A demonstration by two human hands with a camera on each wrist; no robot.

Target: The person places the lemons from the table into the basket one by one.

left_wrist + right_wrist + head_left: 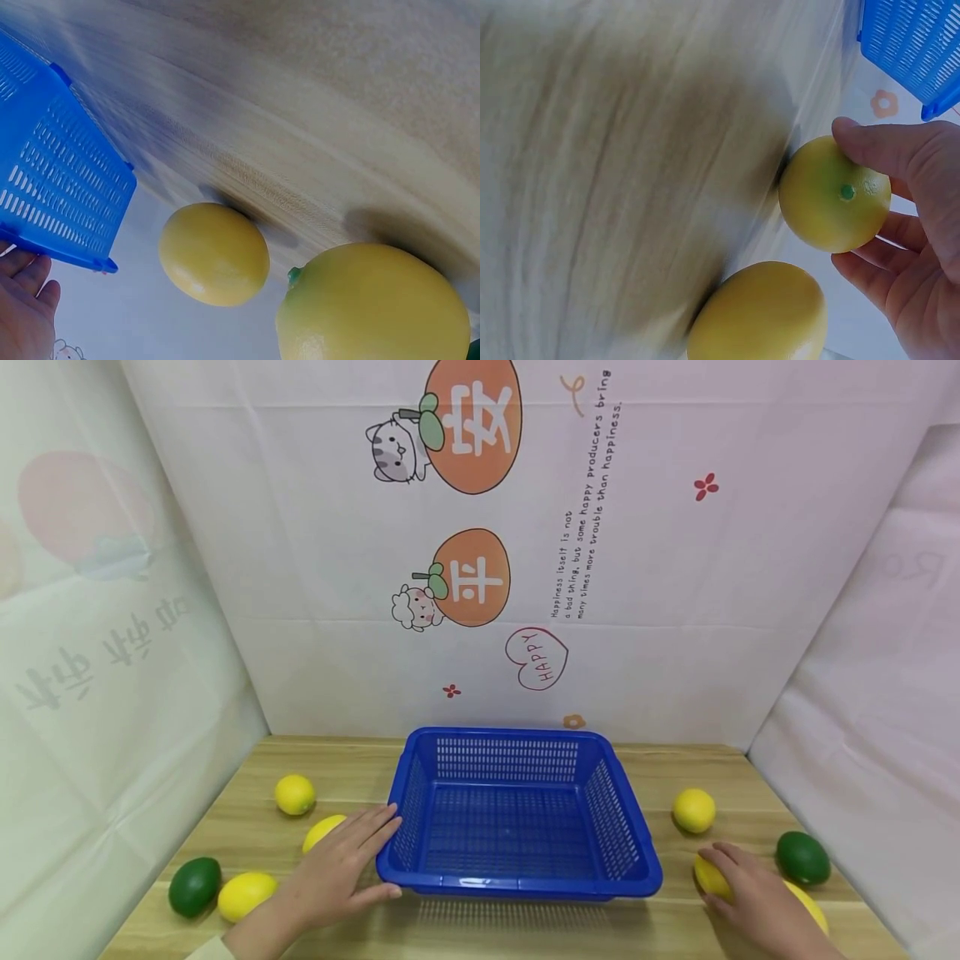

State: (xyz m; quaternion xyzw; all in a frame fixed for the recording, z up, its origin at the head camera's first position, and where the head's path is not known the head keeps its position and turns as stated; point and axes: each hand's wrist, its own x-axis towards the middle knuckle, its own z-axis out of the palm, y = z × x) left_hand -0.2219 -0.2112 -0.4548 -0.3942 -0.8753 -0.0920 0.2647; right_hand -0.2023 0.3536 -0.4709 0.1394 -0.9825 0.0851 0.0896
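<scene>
A blue plastic basket [517, 883] with slotted walls stands in the middle of the wooden table. My left hand [333, 868] rests against its left rim, fingers extended and the thumb by the front corner. To the right of the basket, my right hand [757, 893] holds a yellow lemon [832, 199] between thumb and fingers. That lemon [711, 878] is partly covered by the hand in the head view. Behind the right hand lies another lemon [693, 810]. A larger yellow fruit [761, 319] sits close to the held one, partly hidden by my hand in the head view.
On the left lie several yellow fruits, among them a round lemon [295, 795], one partly behind my left hand [321, 833], and a larger one [246, 896]. Dark green fruits lie at the far left [194, 887] and far right [802, 857]. Printed white cloth [337, 677] surrounds the table.
</scene>
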